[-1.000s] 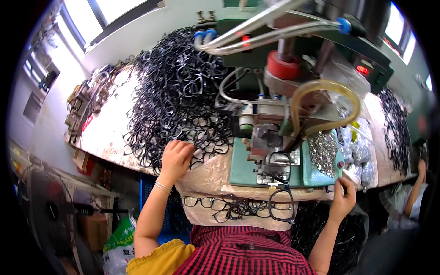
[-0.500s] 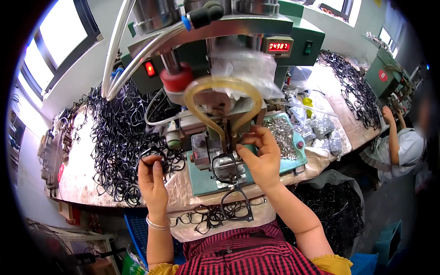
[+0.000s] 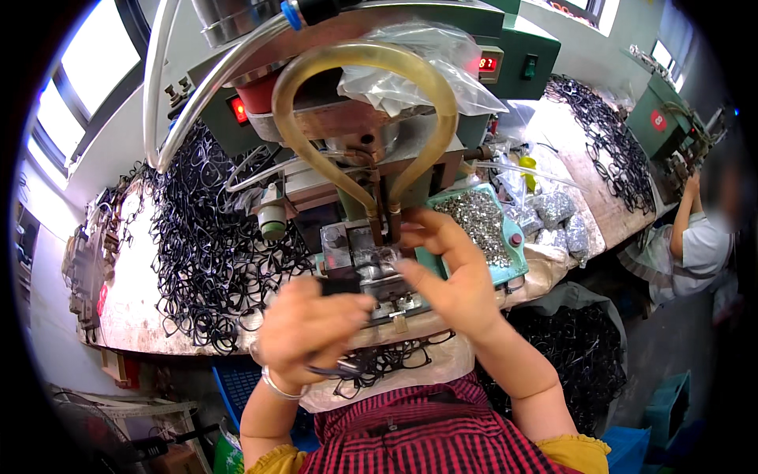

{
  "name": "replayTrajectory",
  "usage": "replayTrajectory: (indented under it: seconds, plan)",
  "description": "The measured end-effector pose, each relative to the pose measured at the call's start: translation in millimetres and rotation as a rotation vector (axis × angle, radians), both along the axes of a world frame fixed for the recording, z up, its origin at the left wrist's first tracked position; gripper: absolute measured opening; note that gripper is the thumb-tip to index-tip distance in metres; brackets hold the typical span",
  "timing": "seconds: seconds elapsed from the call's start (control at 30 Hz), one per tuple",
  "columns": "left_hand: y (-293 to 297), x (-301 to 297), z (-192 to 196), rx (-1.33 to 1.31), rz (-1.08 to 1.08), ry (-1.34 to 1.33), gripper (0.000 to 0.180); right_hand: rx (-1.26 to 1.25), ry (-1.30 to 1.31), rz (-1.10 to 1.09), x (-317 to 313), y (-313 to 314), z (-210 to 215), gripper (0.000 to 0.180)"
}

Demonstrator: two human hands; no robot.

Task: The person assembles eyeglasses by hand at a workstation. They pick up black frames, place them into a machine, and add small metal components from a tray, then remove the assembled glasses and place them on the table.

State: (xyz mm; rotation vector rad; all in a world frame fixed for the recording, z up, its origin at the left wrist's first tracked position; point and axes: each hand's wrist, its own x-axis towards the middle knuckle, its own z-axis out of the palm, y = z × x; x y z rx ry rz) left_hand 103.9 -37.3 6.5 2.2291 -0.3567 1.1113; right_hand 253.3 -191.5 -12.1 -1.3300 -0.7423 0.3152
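In front of the machine, my left hand (image 3: 312, 328) is closed and smeared by motion. A blurred black eyeglass frame (image 3: 341, 286) sticks out beyond its fingers, mostly covered by the hand. My right hand (image 3: 458, 276) is at the right side of the metal fixture (image 3: 379, 272), its thumb and curled fingers apart, with nothing visible between them. The fingertips are close to the lower ends of a looped amber tube (image 3: 430, 83), which come down over the fixture. Several black eyeglass frames (image 3: 399, 359) lie on the brown covering at the table's front edge, partly behind my left hand.
A large heap of black eyeglass frames (image 3: 201, 261) covers the left table. Right of the fixture are a turquoise tray (image 3: 517, 257) of small metal parts and plastic bags (image 3: 553, 209). The green press (image 3: 509, 59) stands behind. A co-worker (image 3: 699, 253) sits at far right.
My left hand has swung right and nearer the fixture. The eyeglass frame that hung below the fixture is no longer there. The whole view has shifted closer to the press.
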Motion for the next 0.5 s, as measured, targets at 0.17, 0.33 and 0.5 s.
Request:
replayTrajectory:
  seconds: [0.17, 0.33, 0.5]
  plan:
    - [-8.8, 19.0, -15.0, 0.252, -0.113, 0.029, 0.027, -0.758, -0.716, -0.589, 73.7, -43.1, -74.5, 0.028]
    - [-3.7, 17.3, -23.1, 0.229, -0.135, 0.039, 0.032, -0.584, -0.754, -0.63, 84.1, -45.4, -99.0, 0.013]
    - [-8.2, 14.6, -20.0, 0.248, -0.088, 0.053, 0.029, -0.664, -0.914, -0.585, 102.4, 16.0, -89.8, 0.014]
